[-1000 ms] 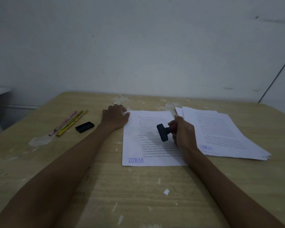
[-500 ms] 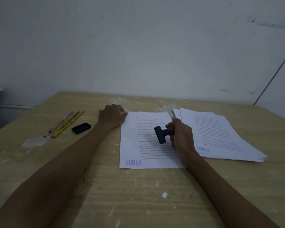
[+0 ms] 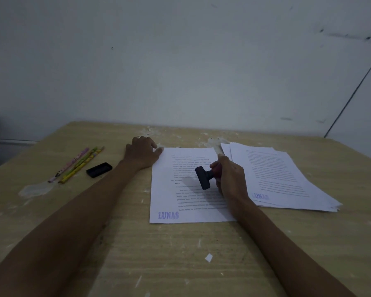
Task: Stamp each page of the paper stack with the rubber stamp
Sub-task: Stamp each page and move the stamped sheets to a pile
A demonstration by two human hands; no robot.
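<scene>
A single printed page (image 3: 180,202) lies in front of me on the wooden table, with a purple "LUNAS" stamp mark (image 3: 168,215) at its lower left corner. My right hand (image 3: 230,179) grips the handle of the rubber stamp (image 3: 202,177) and holds it on its side above the middle of this page, the dark stamp block facing left. My left hand (image 3: 141,155) rests at the page's upper left corner, thumb on the paper. To the right lies a fanned paper stack (image 3: 287,179); its top page also bears a "LUNAS" mark (image 3: 260,196).
A black ink pad (image 3: 99,169) and three colourful pencils (image 3: 79,165) lie on the table's left part, beside a pale smear (image 3: 33,189). Small white paper scraps (image 3: 208,257) dot the tabletop. A white wall stands right behind the table's far edge.
Both hands, the stamp and the papers stay where they were. Only the view shifts slightly.
</scene>
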